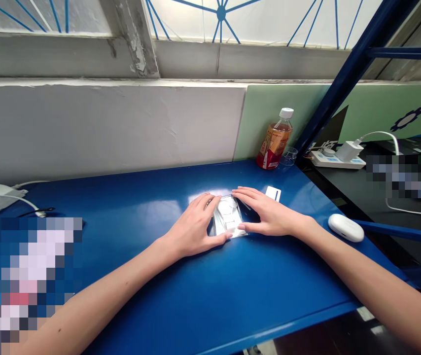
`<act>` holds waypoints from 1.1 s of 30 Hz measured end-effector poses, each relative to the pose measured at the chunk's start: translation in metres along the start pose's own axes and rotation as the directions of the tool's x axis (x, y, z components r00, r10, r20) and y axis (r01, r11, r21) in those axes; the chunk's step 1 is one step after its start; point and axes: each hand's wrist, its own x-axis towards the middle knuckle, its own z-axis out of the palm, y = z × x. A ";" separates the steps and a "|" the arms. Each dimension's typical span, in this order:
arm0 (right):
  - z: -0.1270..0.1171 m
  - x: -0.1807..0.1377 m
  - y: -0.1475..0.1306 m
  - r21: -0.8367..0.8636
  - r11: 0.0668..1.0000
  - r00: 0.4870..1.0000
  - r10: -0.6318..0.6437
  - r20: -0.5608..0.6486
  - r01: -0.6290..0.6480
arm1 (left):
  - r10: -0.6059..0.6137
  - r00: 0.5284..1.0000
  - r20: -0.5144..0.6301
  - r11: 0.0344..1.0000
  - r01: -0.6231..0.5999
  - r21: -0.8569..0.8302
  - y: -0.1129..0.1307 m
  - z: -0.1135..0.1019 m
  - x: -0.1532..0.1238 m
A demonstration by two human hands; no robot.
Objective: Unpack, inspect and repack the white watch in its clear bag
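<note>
A small clear plastic package (228, 220) with white parts inside lies flat on the blue table (151, 207). My left hand (193, 227) rests on its left edge, fingers stretched over the top corner and thumb at the bottom edge. My right hand (265, 214) lies on its right edge, fingers flat and extended, thumb touching the lower right corner. Both hands frame the package and press it against the table.
A small white card (273, 193) lies just behind my right hand. A tea bottle (275, 140) stands at the back right beside a clear cup (289, 157). A white oval case (345, 227) sits near the right edge. A power strip (338, 157) with charger lies beyond.
</note>
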 end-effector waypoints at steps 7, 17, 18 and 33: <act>-0.001 -0.001 0.000 0.030 1.000 1.000 -0.002 0.000 0.002 | -0.015 1.000 -0.012 1.000 0.014 -0.016 0.001 0.001 -0.001; -0.002 -0.002 -0.001 0.036 0.999 1.000 -0.006 0.030 0.005 | -0.017 1.000 -0.002 1.000 0.017 -0.026 0.003 -0.001 -0.001; -0.002 -0.001 -0.001 0.042 0.999 0.999 -0.013 0.032 0.012 | -0.014 1.000 -0.004 0.999 0.014 -0.034 0.003 -0.001 -0.001; -0.003 0.003 0.001 -0.006 1.000 0.992 -0.026 -0.120 0.025 | 0.003 0.998 -0.060 0.999 -0.001 0.034 0.000 0.002 -0.003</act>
